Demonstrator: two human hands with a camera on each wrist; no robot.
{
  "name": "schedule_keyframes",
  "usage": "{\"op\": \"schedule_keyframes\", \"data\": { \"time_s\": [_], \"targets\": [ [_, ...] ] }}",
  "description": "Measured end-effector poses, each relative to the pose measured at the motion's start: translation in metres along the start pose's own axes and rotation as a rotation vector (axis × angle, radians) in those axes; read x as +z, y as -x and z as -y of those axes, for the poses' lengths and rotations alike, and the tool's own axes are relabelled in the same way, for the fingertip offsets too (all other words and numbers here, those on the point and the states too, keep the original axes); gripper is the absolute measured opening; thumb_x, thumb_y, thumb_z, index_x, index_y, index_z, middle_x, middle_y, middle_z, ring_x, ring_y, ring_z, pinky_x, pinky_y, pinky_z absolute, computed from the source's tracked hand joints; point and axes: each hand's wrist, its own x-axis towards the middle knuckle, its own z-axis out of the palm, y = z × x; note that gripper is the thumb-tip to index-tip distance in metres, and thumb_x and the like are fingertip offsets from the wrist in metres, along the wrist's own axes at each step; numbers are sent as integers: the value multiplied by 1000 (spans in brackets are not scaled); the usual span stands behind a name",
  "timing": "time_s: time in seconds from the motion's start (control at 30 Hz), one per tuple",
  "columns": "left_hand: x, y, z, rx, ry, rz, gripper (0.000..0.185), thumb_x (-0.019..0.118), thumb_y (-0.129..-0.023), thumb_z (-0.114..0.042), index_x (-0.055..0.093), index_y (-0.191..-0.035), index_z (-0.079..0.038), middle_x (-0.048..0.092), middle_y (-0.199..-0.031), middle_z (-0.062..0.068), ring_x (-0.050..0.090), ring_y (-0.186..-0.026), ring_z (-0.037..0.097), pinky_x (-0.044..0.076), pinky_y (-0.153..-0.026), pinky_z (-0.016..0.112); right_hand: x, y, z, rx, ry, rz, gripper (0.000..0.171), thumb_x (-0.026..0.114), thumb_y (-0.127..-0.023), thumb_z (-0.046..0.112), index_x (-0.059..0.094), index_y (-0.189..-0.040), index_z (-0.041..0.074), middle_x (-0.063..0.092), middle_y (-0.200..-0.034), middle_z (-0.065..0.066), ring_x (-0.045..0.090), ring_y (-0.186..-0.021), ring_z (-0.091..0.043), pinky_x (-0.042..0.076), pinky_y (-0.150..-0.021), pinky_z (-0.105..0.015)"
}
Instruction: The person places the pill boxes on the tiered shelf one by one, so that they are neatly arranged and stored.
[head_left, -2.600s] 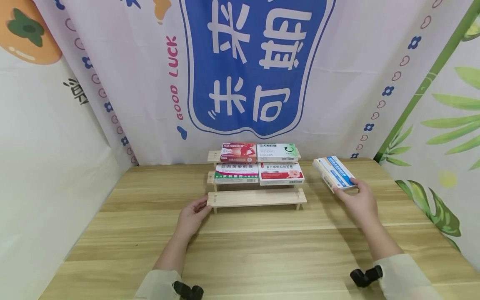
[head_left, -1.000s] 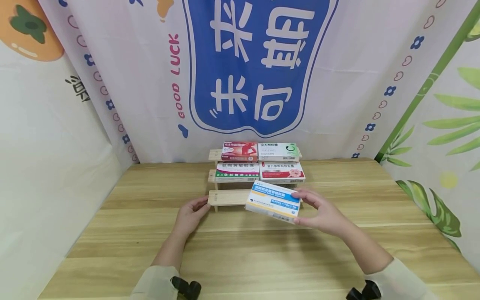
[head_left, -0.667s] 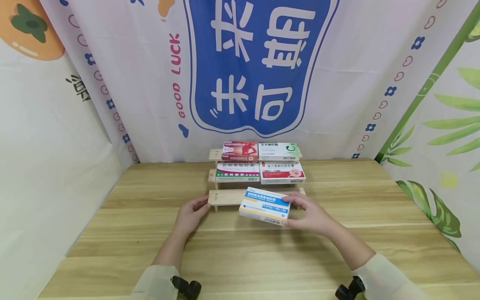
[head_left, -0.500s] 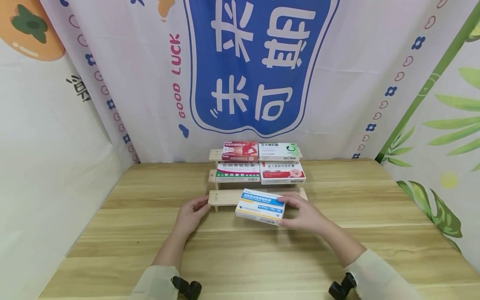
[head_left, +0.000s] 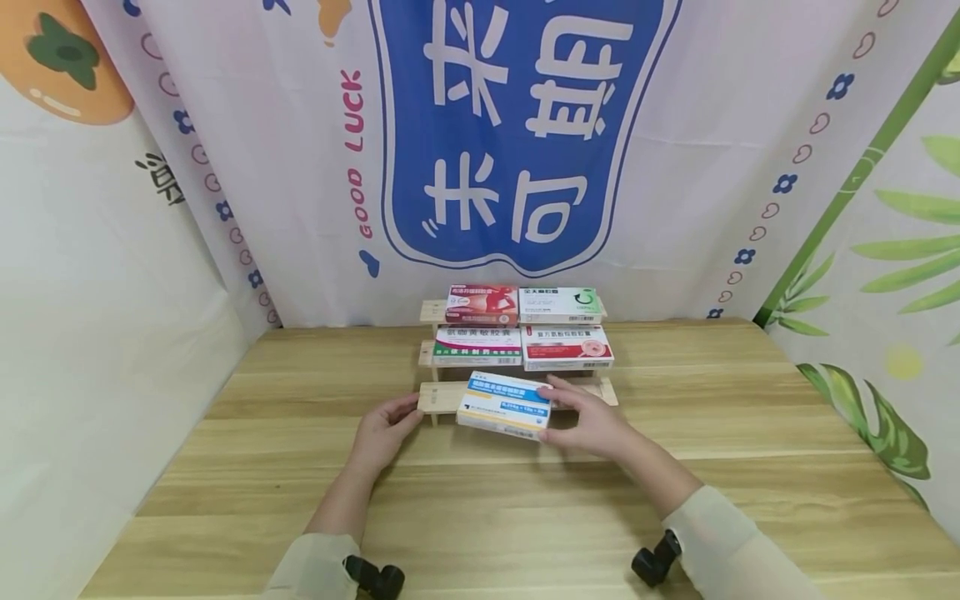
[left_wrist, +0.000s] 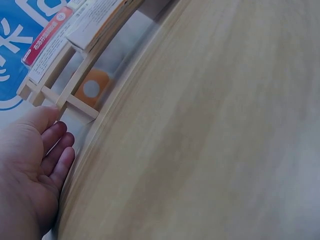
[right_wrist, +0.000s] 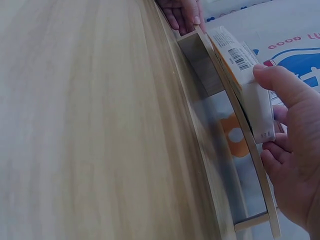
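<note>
My right hand (head_left: 588,423) grips a white and blue medicine box (head_left: 504,406) by its right end, thumb on the near edge and fingers at the far side. The box sits slightly askew over the lowest tier of a stepped wooden rack (head_left: 600,390); in the right wrist view the box (right_wrist: 240,62) lies along the board, one end angled off it. My left hand (head_left: 384,433) pinches the left end of that lowest tier, its thumb at the board's edge in the left wrist view, other fingers loosely curled.
On the top tier stand a red medicine box (head_left: 482,304) and a white-green one (head_left: 558,305). The middle tier bears a white, magenta and green box (head_left: 477,344) and a white-red box (head_left: 567,346). A printed curtain (head_left: 300,167) hangs behind the wood-grain table (head_left: 480,517).
My right hand has carried the blue and white box from right of the rack leftward to the lowest tier, shifting further left lately. My left hand has stayed at the rack's end.
</note>
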Motion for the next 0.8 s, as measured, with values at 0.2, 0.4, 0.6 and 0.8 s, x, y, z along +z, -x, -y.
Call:
{"op": "schedule_keyframes", "data": {
  "time_s": [0.2,0.4,0.6,0.8],
  "targets": [
    [0,0,0,-5,5,8,33,60,-80,-28,57,-110,-16,60,-112,4,54,-105,17,43,-93,34,3,-1,-2,-49,71,-88,58,64,-67,53,48,-119,35,36,-136,8,32,-126,-26,29,-100,-52],
    [0,0,0,2,5,3,34,60,-80,-28,57,-110,-15,60,-112,5,54,-106,18,43,-92,34,12,2,4,-77,139,-177,49,62,-70,51,55,-114,30,50,-124,3,43,-117,-21,36,-98,-45],
    [1,-1,1,-1,0,-2,34,61,-79,-28,58,-110,-14,61,-112,5,54,-106,18,43,-93,34,24,-1,9,-57,179,-260,51,63,-69,53,57,-111,27,55,-117,2,49,-111,-18,40,-95,-39],
    [1,-1,1,-19,2,-10,33,61,-79,-28,58,-109,-16,61,-110,4,54,-105,16,43,-92,32,31,-7,14,-53,177,-286,49,63,-69,51,58,-111,26,57,-116,3,50,-110,-16,41,-95,-36]
  ]
}}
